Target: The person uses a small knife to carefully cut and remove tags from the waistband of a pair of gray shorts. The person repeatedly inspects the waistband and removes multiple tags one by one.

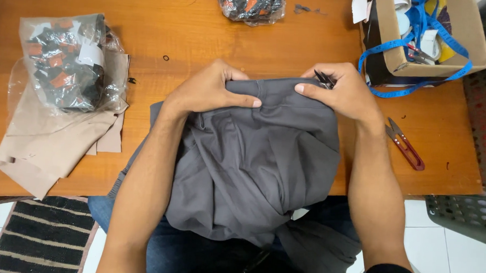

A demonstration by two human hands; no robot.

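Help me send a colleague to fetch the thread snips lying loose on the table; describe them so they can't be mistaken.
Start at the wooden table and go to its right side, below the cardboard box with the blue measuring tape. The thread snips lie there alone on bare wood beside the right hand's forearm: small, dark red handles, pointed metal blades.

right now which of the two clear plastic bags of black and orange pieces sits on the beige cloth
The larger clear plastic bag at the table's left edge, lying on the folded beige cloth; the smaller bag sits on bare wood at the top.
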